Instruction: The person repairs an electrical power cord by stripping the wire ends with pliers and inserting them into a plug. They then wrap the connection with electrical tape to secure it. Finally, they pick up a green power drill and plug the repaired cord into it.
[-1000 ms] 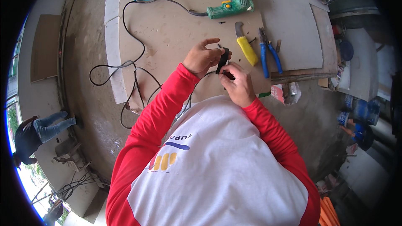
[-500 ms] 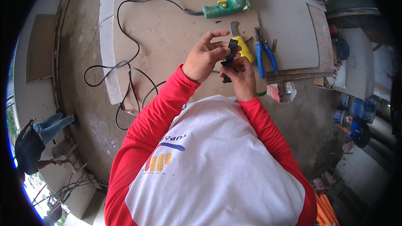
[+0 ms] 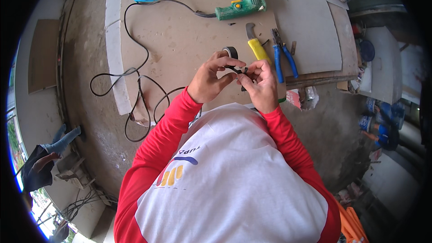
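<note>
- Tan board (image 3: 180,36): lay flat.
- Green drill (image 3: 245,0): sat on board's far side.
- Left hand (image 3: 208,78): fingers curled near black tape roll (image 3: 231,52); couldn't tell whether clamped.
- Right hand (image 3: 263,86): thumb and fingertips pinched together on black strip (image 3: 235,69).
- Black tape roll: just past left fingers.
- Black strip: between both hands.

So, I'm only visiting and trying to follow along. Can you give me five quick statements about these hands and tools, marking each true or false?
1. The power drill is green. True.
2. The pliers have red handles. False: their handles are blue.
3. The yellow-handled knife lies to the left of the pliers. True.
4. The right hand has a hammer in its grip. False: its grip is on a thin dark strip.
5. The roll of dark tape is close to the left hand. True.
</note>
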Motion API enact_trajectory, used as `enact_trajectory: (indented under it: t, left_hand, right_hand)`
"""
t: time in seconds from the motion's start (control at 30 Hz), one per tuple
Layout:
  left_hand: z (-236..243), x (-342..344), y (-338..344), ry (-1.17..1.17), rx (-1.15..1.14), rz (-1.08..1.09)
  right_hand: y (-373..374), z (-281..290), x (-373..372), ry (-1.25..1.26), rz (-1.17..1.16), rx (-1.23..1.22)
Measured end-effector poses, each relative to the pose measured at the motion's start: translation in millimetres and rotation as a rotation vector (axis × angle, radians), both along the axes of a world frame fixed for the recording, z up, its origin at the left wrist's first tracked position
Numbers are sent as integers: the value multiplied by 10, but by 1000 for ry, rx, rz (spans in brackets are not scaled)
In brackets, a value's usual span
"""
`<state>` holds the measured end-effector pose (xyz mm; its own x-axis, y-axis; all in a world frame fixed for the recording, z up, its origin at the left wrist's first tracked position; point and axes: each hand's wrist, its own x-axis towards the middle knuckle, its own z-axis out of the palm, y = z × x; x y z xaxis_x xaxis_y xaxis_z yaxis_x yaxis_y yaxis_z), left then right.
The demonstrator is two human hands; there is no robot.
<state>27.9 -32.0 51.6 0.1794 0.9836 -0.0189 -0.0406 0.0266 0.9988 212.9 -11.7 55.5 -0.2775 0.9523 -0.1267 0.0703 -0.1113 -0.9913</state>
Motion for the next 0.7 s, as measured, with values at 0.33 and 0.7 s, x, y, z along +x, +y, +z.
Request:
enact_trajectory:
  t: [0.33,0.7]
  left_hand:
    - [-90,49,-101,162,182,63]
    - [-31,115,-91,358,337,111]
  right_hand:
    - [14,104,58,-9,77,-45]
    - [30,138,152,26,174,-76]
